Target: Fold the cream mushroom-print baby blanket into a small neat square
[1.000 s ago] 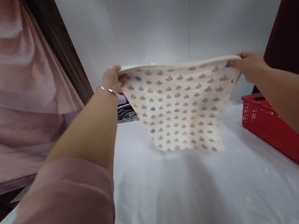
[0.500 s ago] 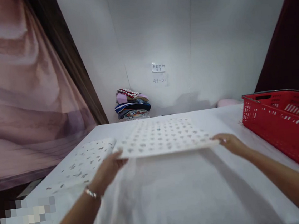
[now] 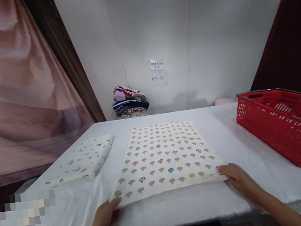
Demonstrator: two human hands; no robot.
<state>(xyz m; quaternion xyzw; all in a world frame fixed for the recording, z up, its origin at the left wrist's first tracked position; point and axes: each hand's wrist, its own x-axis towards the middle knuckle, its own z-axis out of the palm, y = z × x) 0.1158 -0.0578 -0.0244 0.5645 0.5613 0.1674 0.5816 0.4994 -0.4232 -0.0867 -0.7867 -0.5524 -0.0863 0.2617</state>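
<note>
At the centre of the white-covered table [image 3: 217, 130], the mushroom-print cloth [image 3: 167, 151] lies spread. Left hand [image 3: 104, 215] grips its near left corner, thumb on top; right hand [image 3: 237, 175], arm angled in from the right, grips the near right corner. Red basket [image 3: 277, 133] stands right, clear of the cloth; folded printed cloth [image 3: 86, 157] lies left; fabric stack [image 3: 130, 104], far side.

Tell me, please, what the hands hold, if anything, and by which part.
The mushroom-print cloth: the left hand at its near left corner, the right hand at its near right corner.
</note>
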